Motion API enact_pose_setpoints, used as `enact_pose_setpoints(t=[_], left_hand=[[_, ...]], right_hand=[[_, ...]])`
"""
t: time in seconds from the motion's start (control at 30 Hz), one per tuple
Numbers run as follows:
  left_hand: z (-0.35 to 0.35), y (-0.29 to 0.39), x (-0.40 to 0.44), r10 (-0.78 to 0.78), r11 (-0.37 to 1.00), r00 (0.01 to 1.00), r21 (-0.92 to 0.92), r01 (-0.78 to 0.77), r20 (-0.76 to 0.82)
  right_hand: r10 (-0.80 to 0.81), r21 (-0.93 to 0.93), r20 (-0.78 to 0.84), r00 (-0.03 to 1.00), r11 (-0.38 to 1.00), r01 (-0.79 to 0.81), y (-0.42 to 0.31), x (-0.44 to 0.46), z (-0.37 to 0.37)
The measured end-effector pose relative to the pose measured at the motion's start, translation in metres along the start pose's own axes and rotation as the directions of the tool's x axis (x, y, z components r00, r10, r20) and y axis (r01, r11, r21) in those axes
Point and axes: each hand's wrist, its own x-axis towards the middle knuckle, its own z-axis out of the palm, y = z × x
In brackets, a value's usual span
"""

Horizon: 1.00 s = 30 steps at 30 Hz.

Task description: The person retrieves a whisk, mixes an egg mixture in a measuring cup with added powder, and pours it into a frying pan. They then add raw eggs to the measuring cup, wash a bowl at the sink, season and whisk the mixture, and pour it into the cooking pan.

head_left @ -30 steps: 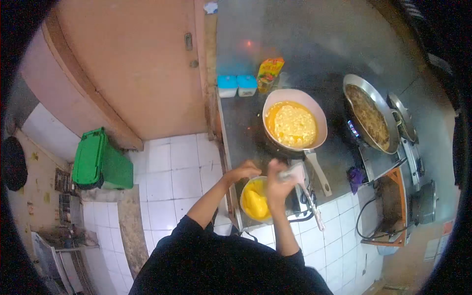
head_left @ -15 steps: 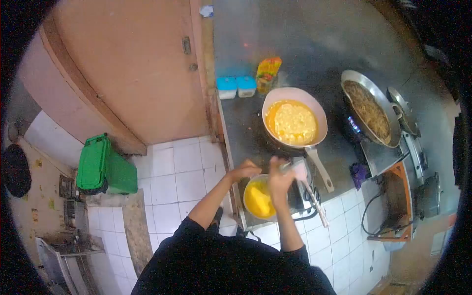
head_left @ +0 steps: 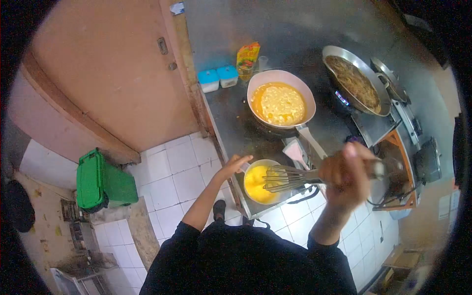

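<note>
My right hand is wrapped round the handle of a metal whisk, whose wires lie over the rim of a bowl of yellow liquid. My left hand grips the handle on the bowl's left side. Behind the bowl a pale pan holds a yellow mixture with a lumpy, lighter middle. A pink spatula rests between bowl and pan, near the pan's handle.
A large wok of brown food stands at the right over a blue flame. Two blue-lidded tubs and a yellow pouch sit at the back left. A green bin stands on the tiled floor.
My right hand has moved right and away from the bowl, bringing the whisk into clear sight. My left hand remains at the bowl. The whole view has shifted.
</note>
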Motion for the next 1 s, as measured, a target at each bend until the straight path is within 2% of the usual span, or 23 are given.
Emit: enact_pose_setpoints(t=[0.03,0.1,0.13,0.2,0.23,0.3,0.33,0.4,0.43,0.5,0.53,0.57,0.6,0.63,0.67,0.73,0.77,0.8,0.87,0.9,0.93,0.97,1.0], left_hand=[[-0.004,-0.003,0.002,-0.001,1.0,1.0,0.007,0.001,0.009],[-0.01,-0.001,0.001,0.026,0.998,0.986,0.053,-0.036,0.166],[-0.007,0.003,-0.005,0.025,0.998,0.984,0.057,-0.035,0.175],[-0.003,0.01,-0.022,0.166,0.981,0.977,-0.127,-0.149,0.134],[-0.001,0.003,-0.02,0.167,0.981,0.976,-0.124,-0.15,0.142],[0.005,-0.02,-0.013,0.171,0.959,0.985,-0.229,-0.168,-0.008],[0.007,-0.026,-0.013,0.178,0.958,0.984,-0.227,-0.174,-0.002],[0.012,-0.035,-0.014,0.106,0.931,0.988,-0.338,-0.138,-0.11],[0.015,-0.027,-0.023,0.113,0.922,0.987,-0.358,-0.147,-0.115],[0.009,-0.022,-0.036,0.155,0.921,0.976,-0.335,-0.199,-0.153],[0.006,-0.008,-0.045,0.199,0.915,0.962,-0.314,-0.251,-0.188],[0.009,0.005,-0.056,0.129,0.885,0.955,-0.403,-0.232,-0.265],[0.004,0.01,-0.058,0.134,0.888,0.953,-0.394,-0.236,-0.27],[-0.003,0.013,-0.061,0.129,0.882,0.939,-0.396,-0.256,-0.319],[-0.009,0.017,-0.065,0.122,0.875,0.921,-0.397,-0.275,-0.369],[-0.018,0.043,-0.077,0.118,0.888,0.9,-0.36,-0.284,-0.42],[-0.025,0.048,-0.077,0.117,0.887,0.861,-0.338,-0.315,-0.495],[-0.032,0.056,-0.074,0.125,0.883,0.814,-0.311,-0.352,-0.567],[-0.041,0.095,-0.089,0.187,0.867,0.801,-0.287,-0.406,-0.569],[-0.05,0.107,-0.087,0.173,0.876,0.768,-0.26,-0.406,-0.617],[-0.054,0.121,-0.085,0.159,0.883,0.734,-0.237,-0.404,-0.66],[-0.054,0.136,-0.083,0.255,0.827,0.666,-0.199,-0.526,-0.701],[-0.059,0.146,-0.075,0.27,0.826,0.665,-0.188,-0.532,-0.696]], right_hand=[[-0.055,0.02,0.017,0.998,0.998,0.054,-0.009,-0.003,0.0],[-0.158,0.03,0.088,0.984,0.987,0.156,-0.02,-0.006,-0.004],[-0.16,0.025,0.08,0.984,0.987,0.159,-0.017,-0.008,-0.007],[-0.162,0.11,0.034,0.986,0.981,0.157,0.003,-0.01,-0.016],[-0.093,0.135,0.055,0.994,0.987,0.085,0.017,-0.011,-0.027],[0.046,0.049,-0.236,0.971,0.998,-0.036,0.064,-0.016,-0.045],[0.023,-0.032,-0.311,0.95,0.999,-0.035,0.088,-0.018,-0.055],[0.074,-0.062,-0.377,0.923,0.992,-0.105,0.106,-0.024,-0.072],[0.068,-0.061,-0.374,0.925,0.993,-0.098,0.101,-0.019,-0.07],[0.132,0.188,-0.468,0.874,0.981,-0.048,0.092,-0.013,-0.061],[0.132,0.197,-0.47,0.873,0.979,-0.042,0.094,-0.008,-0.06],[0.086,0.093,-0.438,0.895,0.994,-0.05,0.097,-0.002,-0.059],[0.046,-0.011,-0.4,0.915,0.998,-0.054,0.098,0.005,-0.057],[0.14,0.11,-0.344,0.929,0.988,-0.108,0.095,0.011,-0.055],[0.145,0.122,-0.339,0.93,0.986,-0.11,0.093,0.018,-0.051],[0.147,0.298,-0.284,0.947,0.953,-0.058,0.092,0.036,-0.044],[0.091,0.182,-0.321,0.943,0.983,-0.033,0.093,0.045,-0.037],[0.085,0.196,-0.315,0.945,0.98,-0.023,0.093,0.054,-0.03],[0.072,0.332,-0.123,0.99,0.943,-0.028,0.089,0.066,-0.018],[0.092,0.442,-0.109,0.99,0.896,-0.034,0.087,0.076,-0.013],[0.085,0.453,-0.11,0.99,0.891,-0.026,0.088,0.086,-0.009],[0.024,0.367,-0.168,0.986,0.929,0.039,0.09,0.096,-0.005],[-0.045,0.274,-0.222,0.974,0.956,0.106,0.091,0.106,-0.002]])
